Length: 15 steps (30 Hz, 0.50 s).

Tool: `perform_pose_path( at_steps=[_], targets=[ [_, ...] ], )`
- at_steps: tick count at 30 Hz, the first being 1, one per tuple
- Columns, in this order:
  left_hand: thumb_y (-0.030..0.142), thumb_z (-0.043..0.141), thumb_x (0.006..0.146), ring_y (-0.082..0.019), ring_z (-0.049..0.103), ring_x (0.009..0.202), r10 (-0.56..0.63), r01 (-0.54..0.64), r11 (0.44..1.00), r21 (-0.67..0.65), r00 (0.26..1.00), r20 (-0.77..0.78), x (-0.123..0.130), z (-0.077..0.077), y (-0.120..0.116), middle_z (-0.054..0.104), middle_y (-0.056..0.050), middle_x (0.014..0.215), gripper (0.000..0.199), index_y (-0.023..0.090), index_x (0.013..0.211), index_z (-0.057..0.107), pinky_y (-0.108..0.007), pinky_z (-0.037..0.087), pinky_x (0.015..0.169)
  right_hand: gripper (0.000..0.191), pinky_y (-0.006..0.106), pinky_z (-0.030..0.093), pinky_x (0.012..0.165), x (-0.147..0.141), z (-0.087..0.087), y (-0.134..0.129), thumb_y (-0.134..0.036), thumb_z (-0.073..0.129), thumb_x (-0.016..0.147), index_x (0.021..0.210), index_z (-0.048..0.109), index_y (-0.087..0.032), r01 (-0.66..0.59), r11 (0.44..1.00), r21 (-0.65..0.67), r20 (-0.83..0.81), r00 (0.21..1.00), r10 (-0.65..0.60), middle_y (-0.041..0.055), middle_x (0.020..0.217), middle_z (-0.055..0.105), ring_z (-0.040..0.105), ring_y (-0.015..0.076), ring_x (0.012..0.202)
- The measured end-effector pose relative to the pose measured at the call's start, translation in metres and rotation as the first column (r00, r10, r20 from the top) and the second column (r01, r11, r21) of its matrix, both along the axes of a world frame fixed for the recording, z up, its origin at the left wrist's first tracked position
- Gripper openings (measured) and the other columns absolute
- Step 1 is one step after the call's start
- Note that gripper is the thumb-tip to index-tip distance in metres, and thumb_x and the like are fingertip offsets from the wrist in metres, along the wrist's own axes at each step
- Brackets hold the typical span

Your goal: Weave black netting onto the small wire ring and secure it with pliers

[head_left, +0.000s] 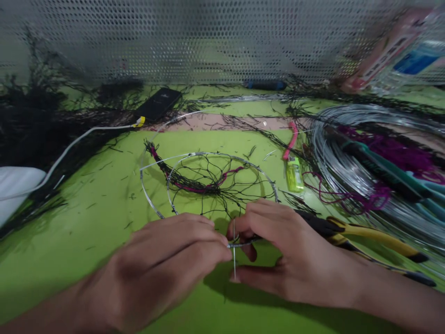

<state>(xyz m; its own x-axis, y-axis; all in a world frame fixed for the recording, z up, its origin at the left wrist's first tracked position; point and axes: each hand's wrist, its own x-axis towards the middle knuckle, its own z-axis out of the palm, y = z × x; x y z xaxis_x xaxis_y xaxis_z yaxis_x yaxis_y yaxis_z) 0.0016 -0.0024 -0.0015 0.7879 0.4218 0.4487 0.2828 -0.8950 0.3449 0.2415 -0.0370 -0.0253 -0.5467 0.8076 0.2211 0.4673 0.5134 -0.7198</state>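
- Fingers of the left hand (174,269) are closed in a pinch on the near part of a silvery, round wire hoop (208,153) strung with knotted black netting (205,174).
- Fingers of the right hand (295,250) curve just beside that pinch, the thumb spread below; a short, straight, silvery wire (234,264) crosses the hoop there, its lower end at the thumb tip. Whether they grip it, I cannot tell.
- The hoop sits over the middle of the green table (104,250), a gathered black-and-magenta cord bundle (187,185) inside it.
- Pliers with yellow-and-black handles (378,236) lie beside the right wrist, toward the table's right edge.
- Beyond them is a large coil of silvery wire (323,157), with purple cord (399,157) on it.
- A yellow-green translucent lighter (295,178) lies left of the coil.
- Toward the far edge, left of centre, lies a flat black phone (160,103).
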Motion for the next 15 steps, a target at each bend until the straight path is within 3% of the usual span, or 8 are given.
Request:
perform_pose_path(
  at_steps=[5, 15],
  targets=[
    [0.016, 0.051, 0.102, -0.009, 0.072, 0.090, 0.009, -0.009, 1.000, -0.009, 1.000, 0.014, 0.0056, 0.0027, -0.0005, 0.076, 0.003, 0.097, 0.016, 0.021, 0.099, 0.066, -0.019, 0.058, 0.092, 0.037, 0.029, 0.033, 0.068, 0.0000, -0.0023, 0.0023, -0.036, 0.082, 0.083, 0.106, 0.061, -0.017, -0.021, 0.997, 0.078, -0.063, 0.998, 0.026, -0.0045, 0.077, 0.056, 0.051, 0.0122, 0.071],
    [0.011, 0.055, 0.098, -0.010, 0.071, 0.093, -0.042, 0.042, 0.999, -0.010, 0.999, 0.024, 0.0005, 0.0025, 0.0005, 0.075, 0.000, 0.100, 0.014, 0.018, 0.099, 0.067, -0.018, 0.055, 0.097, 0.033, 0.030, 0.031, 0.069, 0.0017, -0.0047, 0.0081, -0.038, 0.080, 0.086, 0.102, 0.061, -0.015, -0.025, 0.996, 0.082, -0.066, 0.997, 0.031, -0.0032, 0.078, 0.058, 0.050, 0.0124, 0.070]
  ],
)
